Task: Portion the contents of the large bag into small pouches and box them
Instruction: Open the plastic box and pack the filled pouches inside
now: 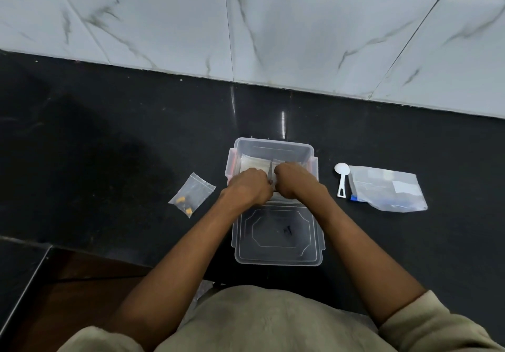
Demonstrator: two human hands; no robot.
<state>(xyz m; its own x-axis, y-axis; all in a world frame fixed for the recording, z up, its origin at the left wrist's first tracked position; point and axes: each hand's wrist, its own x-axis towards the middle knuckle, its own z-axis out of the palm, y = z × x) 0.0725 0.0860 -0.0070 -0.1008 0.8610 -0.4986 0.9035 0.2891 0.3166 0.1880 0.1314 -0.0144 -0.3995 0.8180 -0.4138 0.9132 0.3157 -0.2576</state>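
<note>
A clear plastic box (273, 146) stands on the black counter, with small filled pouches (254, 164) lying inside. My left hand (250, 187) and my right hand (293, 180) are both down in the box, fingers curled, holding a pouch between them; the pouch is mostly hidden by the hands. The box's clear lid (277, 235) lies flat just in front of the box. The large clear bag (388, 187) lies flattened to the right, with a white scoop (341, 178) beside it.
A small zip pouch (191, 194) with a few yellow and dark bits lies left of the box. A marble-tiled wall (273, 23) rises behind the counter. The counter's front edge and a brown surface (68, 283) are at the lower left.
</note>
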